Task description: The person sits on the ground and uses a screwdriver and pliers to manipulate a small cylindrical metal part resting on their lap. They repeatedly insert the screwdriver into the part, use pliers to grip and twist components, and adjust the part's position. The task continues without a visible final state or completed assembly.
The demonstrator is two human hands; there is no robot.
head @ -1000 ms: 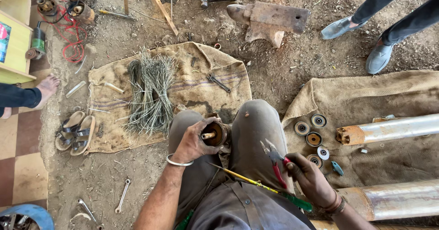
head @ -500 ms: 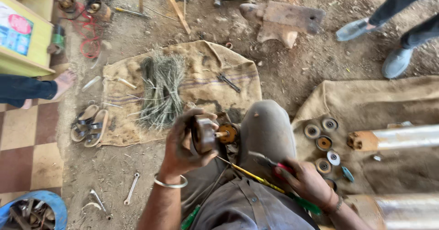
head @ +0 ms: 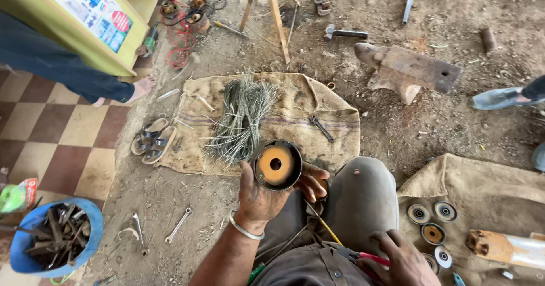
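Note:
My left hand (head: 262, 196) grips a round metal part (head: 277, 164) with an orange face and a centre hole, raised over my knee and tilted toward the camera. My right hand (head: 401, 260) rests low on my lap, closed on red-handled pliers (head: 372, 258). A thin yellow rod (head: 323, 224) runs between my legs. Several similar round discs (head: 431, 223) lie on burlap to my right, beside a metal cylinder (head: 508, 247). A bundle of loose wires (head: 243, 118) lies on the burlap sack (head: 335, 118) ahead.
An anvil (head: 410, 69) sits on the dirt ahead right. Sandals (head: 151, 140), wrenches (head: 178, 225) and a blue tub of scrap tools (head: 52, 239) are at left. Another person's bare foot (head: 141, 87) and leg stand by a yellow cabinet (head: 74, 27); a shoe (head: 498, 97) is at right.
My left hand lifted the round part higher and turned its orange face up toward me. My right hand stayed low on my lap. The view tilted forward, showing more ground.

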